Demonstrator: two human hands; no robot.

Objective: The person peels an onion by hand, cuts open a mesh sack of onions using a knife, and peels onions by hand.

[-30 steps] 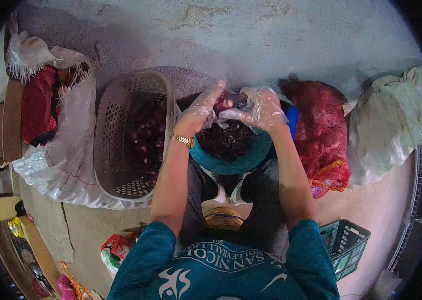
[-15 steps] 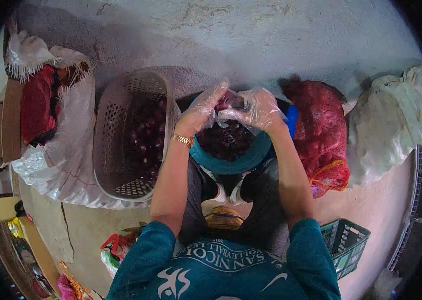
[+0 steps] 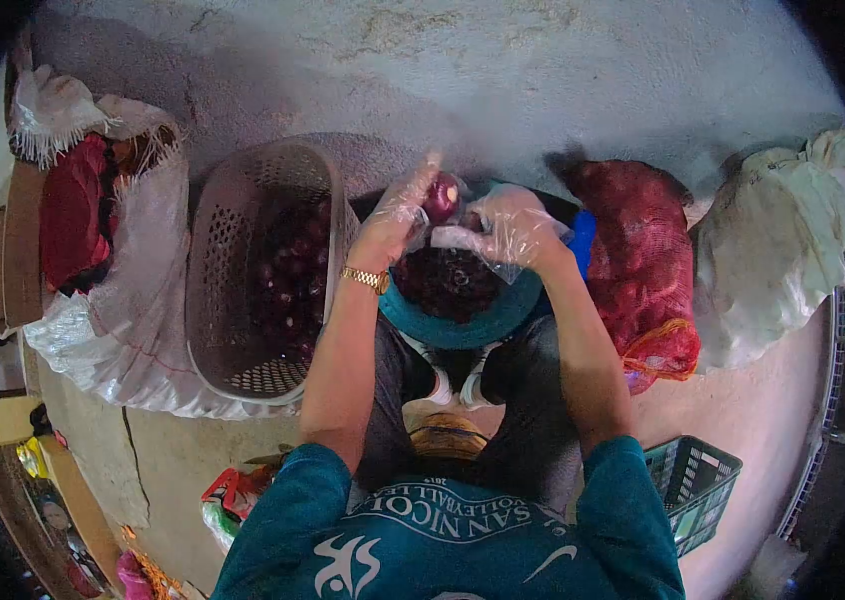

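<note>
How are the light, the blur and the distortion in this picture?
Head view: fisheye bending, black corners; head view: the basket is dark inside, the wall paler; head view: the right hand looks slightly blurred, its plastic glove shiny.

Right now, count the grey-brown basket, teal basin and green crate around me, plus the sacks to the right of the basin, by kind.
Basket: 1
Basin: 1
Crate: 1
Sacks right of the basin: 2, a red mesh sack and a white sack
Total: 5
</note>
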